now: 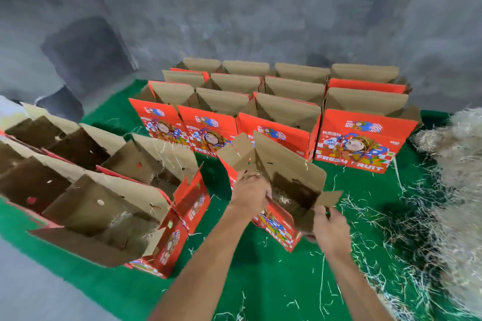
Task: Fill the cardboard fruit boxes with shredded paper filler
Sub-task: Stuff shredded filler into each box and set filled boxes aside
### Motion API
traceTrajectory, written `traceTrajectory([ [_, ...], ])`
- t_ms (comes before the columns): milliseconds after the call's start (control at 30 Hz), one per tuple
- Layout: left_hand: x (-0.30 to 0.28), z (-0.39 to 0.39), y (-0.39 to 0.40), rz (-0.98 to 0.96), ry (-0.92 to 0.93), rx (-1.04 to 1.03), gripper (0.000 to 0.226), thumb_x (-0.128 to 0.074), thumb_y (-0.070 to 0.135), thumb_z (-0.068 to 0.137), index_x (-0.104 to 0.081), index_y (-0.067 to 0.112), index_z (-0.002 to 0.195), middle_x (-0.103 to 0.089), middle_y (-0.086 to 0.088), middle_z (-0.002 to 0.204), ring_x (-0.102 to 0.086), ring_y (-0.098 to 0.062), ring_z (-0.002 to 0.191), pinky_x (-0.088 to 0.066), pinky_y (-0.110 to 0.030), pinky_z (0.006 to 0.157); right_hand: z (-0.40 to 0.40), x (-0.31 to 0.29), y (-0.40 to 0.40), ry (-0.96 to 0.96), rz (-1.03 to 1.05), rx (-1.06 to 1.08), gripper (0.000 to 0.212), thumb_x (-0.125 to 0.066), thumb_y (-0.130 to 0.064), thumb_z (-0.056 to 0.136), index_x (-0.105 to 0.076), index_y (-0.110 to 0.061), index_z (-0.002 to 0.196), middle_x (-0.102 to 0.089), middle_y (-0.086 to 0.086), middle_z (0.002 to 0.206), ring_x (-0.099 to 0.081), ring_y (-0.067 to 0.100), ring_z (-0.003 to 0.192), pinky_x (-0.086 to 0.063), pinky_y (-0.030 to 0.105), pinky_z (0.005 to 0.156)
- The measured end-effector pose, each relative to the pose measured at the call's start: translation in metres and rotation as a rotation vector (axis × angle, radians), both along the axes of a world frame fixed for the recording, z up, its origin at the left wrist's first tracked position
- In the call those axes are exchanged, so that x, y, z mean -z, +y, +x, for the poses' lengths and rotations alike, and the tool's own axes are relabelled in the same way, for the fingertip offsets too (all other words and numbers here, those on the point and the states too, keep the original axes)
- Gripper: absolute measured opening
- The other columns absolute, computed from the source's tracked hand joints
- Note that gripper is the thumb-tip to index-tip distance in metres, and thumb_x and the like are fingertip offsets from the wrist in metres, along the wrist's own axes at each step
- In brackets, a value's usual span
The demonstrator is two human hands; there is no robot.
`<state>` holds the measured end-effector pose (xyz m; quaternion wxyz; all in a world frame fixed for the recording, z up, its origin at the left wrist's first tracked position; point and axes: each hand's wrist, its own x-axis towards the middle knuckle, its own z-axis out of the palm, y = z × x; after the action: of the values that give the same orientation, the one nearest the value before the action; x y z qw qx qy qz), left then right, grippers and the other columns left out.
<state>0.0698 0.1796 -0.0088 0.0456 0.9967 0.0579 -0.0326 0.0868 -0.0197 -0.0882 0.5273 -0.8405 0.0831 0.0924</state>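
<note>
Left hand: left hand [250, 191] grips the near-left rim of a red printed cardboard fruit box with brown open flaps [280, 190], fingers curled over the edge.
Right hand: right hand [330, 225] pinches the box's brown right-side flap near its near-right corner, fingers curled round the card.
Held box: tilted, open top facing up and away, over the green cloth-covered surface [260, 273]; whether its base touches the cloth cannot be told. A little pale filler lies inside on its bottom.
Shredded paper filler: a big heap of pale straw-coloured shredded paper [459, 190] sits at the right edge of the cloth, well apart from the held box; loose strands lie scattered over the cloth between them.
Boxes behind: rows of upright red fruit boxes [357, 143] stand with flaps open, front faces reading "FRESH FRUIT".
Boxes at left: a cluster of open red boxes [104, 203] stands close together; wisps of filler show in the nearest ones.
Background: grey concrete wall [260, 21].
</note>
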Motion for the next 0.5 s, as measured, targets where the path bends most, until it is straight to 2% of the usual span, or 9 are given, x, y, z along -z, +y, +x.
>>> traceTrajectory([
  [167,0.004,0.024,0.059,0.025,0.035,-0.045,0.019,-0.065,0.025,0.084,-0.077,0.037,0.092,-0.070,0.019,0.099,-0.057,-0.009,0.100,-0.026,-0.037,0.109,0.030,0.001,0.056,-0.005,-0.052,-0.044,0.040,-0.044,-0.048,0.096,-0.064,-0.017,0.080,-0.071,0.008,0.078,-0.071,0.031,0.073,-0.060,0.049,0.074],
  [267,0.009,0.036,0.085,0.034,0.025,-0.076,0.018,-0.064,0.025,0.083,-0.078,0.033,0.092,-0.072,0.015,0.086,-0.061,-0.010,0.090,-0.029,-0.036,0.105,0.052,-0.003,0.082,-0.055,-0.175,-0.034,0.053,-0.041,-0.052,0.094,-0.060,-0.011,0.067,-0.067,0.007,0.064,-0.067,0.029,0.065,-0.059,0.040,0.068],
  [333,0.011,0.042,0.099,0.049,0.017,-0.077,0.019,-0.063,0.025,0.080,-0.077,0.029,0.093,-0.072,0.012,0.081,-0.062,-0.013,0.086,-0.031,-0.038,0.106,0.067,-0.005,0.099,-0.075,-0.234,-0.046,0.053,-0.043,-0.050,0.093,-0.059,-0.009,0.063,-0.065,0.009,0.063,-0.065,0.030,0.065,-0.057,0.039,0.068],
  [500,0.003,0.064,0.131,0.079,0.025,-0.077,0.025,-0.060,0.022,0.079,-0.076,0.025,0.096,-0.072,0.007,0.090,-0.061,-0.018,0.097,-0.031,-0.039,0.106,0.090,-0.008,0.134,-0.158,-0.322,-0.081,0.050,-0.044,-0.049,0.090,-0.057,-0.010,0.063,-0.061,0.005,0.061,-0.061,0.029,0.064,-0.054,0.034,0.065],
])
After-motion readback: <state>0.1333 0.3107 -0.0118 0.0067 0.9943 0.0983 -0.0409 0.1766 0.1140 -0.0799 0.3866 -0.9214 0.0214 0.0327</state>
